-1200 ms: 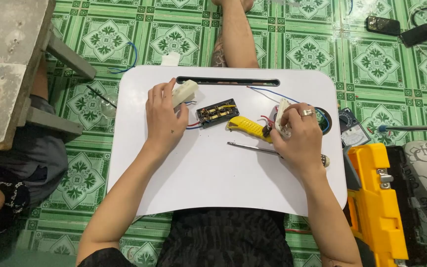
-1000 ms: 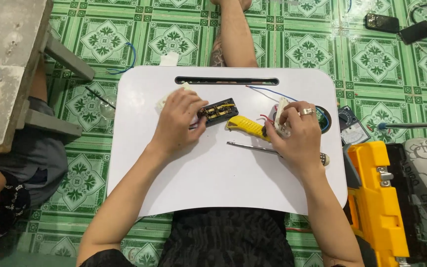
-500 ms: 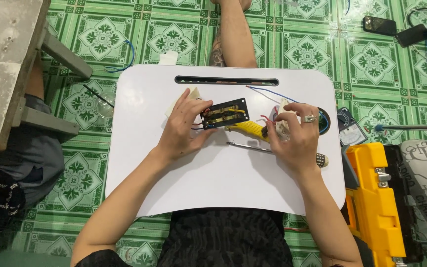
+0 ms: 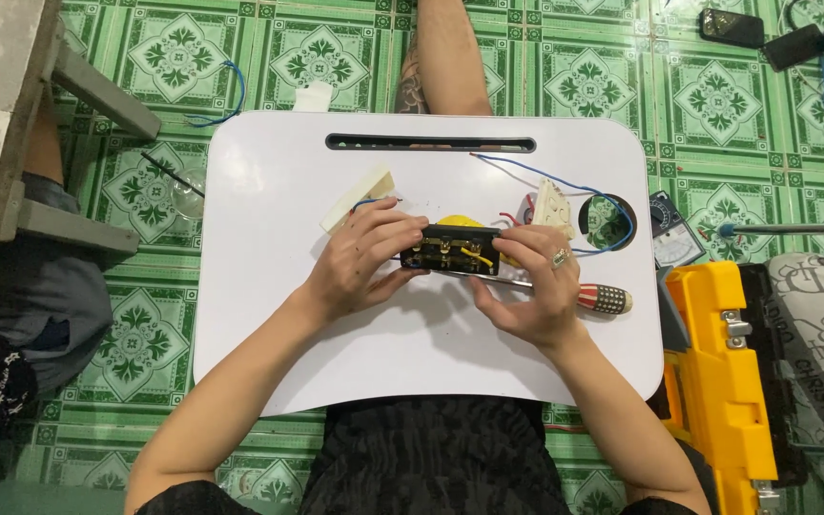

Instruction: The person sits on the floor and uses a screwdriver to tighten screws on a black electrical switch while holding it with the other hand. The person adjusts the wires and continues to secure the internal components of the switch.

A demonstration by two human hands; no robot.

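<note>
Both hands hold a small black electrical block [image 4: 452, 253] with brass terminals and yellow and red wires, above the middle of a white lap tray [image 4: 269, 324]. My left hand [image 4: 360, 262] grips its left end; my right hand [image 4: 531, 286], wearing a ring, grips its right end. Under the block lies a screwdriver [image 4: 603, 298] with a red and white handle, its shaft partly hidden by my right hand. A yellow tool peeks out behind the block. A white plastic cover [image 4: 360, 198] lies just beyond my left hand.
A cream perforated part [image 4: 553, 203] with blue wire [image 4: 526, 172] lies at the tray's right, beside a round hole [image 4: 607, 219]. A yellow and black tool case [image 4: 727, 381] and a meter [image 4: 671, 238] sit on the green tiled floor at right. Another person sits at left.
My left hand left the white cover and moved right onto the black block. My right hand joined it, and the block now sits over the screwdriver, nearer to me.
</note>
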